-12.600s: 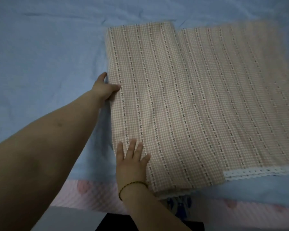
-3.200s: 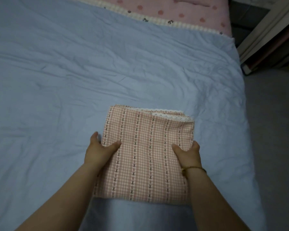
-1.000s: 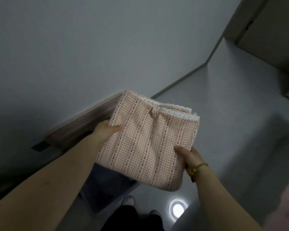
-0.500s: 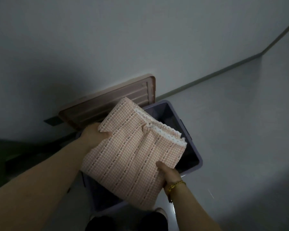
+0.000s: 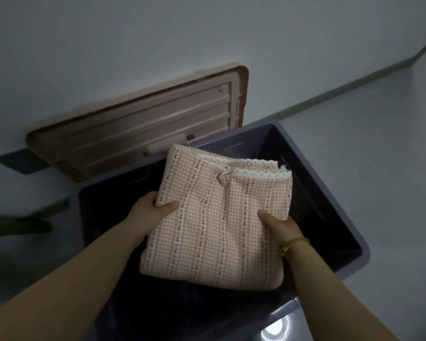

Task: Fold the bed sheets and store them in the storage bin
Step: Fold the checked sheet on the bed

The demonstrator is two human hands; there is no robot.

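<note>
Against half a second ago, I see the folded sheet point(image 5: 219, 225) lower, now held over the open mouth of the storage bin point(image 5: 352, 267). Left hand point(image 5: 153, 210) and right hand point(image 5: 278, 225) still grip its side edges, thumbs on top. Sheet: pink check, dark stitched stripes, white lace trim stacked at the far edge, small pucker there.

One wide-angle camera, worn on the person's head, looks forward and steeply down along both forearms, close above the open storage bin point(image 5: 354, 264), whose near edge runs out of the bottom of the frame. The left hand point(image 5: 150, 215) and right hand point(image 5: 280, 225) gripping the folded sheet point(image 5: 214, 230) sit at the centre (the arms enter from the bottom corners), with wall point(image 5: 133, 45) above and floor point(image 5: 379, 143) at right.
</note>
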